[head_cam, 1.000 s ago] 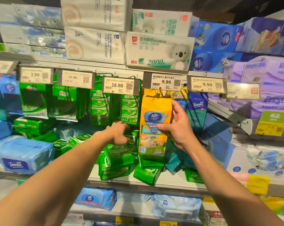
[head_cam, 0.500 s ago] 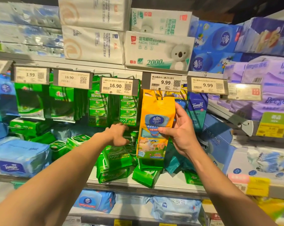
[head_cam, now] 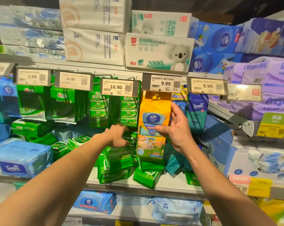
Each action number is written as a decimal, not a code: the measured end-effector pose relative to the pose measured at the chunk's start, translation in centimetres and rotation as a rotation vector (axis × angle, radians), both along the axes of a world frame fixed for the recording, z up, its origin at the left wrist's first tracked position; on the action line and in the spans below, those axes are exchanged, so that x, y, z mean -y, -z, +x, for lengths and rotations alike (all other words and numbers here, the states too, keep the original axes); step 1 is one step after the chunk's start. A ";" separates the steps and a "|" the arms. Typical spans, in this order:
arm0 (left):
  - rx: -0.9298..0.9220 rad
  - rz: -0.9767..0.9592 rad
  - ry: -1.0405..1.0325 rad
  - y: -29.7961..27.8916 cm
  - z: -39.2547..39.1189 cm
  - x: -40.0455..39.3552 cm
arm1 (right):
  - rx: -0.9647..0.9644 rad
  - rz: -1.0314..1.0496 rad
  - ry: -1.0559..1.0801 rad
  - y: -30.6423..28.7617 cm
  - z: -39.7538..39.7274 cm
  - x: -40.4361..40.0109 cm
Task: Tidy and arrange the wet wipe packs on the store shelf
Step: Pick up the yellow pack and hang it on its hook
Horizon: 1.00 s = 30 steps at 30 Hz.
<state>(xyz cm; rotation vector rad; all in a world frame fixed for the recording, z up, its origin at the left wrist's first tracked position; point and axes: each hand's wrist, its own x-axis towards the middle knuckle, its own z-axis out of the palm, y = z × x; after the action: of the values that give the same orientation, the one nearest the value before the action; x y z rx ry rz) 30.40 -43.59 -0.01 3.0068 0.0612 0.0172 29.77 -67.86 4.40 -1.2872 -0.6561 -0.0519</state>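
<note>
Right hand [head_cam: 175, 129] pinches a tall yellow-orange plastic wet wipe pack [head_cam: 153, 123] hanging under the 9.99 price tag [head_cam: 164, 84]; left hand [head_cam: 117, 135], fingers curled, reaches among green wipe packs [head_cam: 118, 162] just left.

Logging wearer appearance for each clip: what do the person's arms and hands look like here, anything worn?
Both forearms are bare as far as the frame shows, with no sleeve in view. The left hand and right hand wear no gloves. No watch, bracelet or ring shows on either wrist or on the visible fingers.
</note>
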 end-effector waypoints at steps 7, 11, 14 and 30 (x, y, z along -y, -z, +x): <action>0.015 0.007 -0.004 -0.3 -0.7 -0.8 | -0.150 -0.098 0.129 0.4 1.7 -0.8; 0.014 0.017 -0.021 -0.3 -1.3 -1.7 | -0.186 -0.086 0.130 0.6 2.0 -1.0; 0.011 0.018 -0.042 -0.4 -1.6 -2.5 | -0.131 -0.080 0.062 0.5 1.6 -0.6; 0.021 0.023 0.016 -0.1 -0.7 -0.2 | 0.019 0.028 -0.095 -0.2 -1.5 2.1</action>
<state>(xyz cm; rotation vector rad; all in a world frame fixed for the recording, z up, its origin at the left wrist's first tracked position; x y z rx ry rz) 29.66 -43.43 0.11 3.0298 0.0357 0.0481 28.29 -69.93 4.57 -1.2282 -0.7302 0.0046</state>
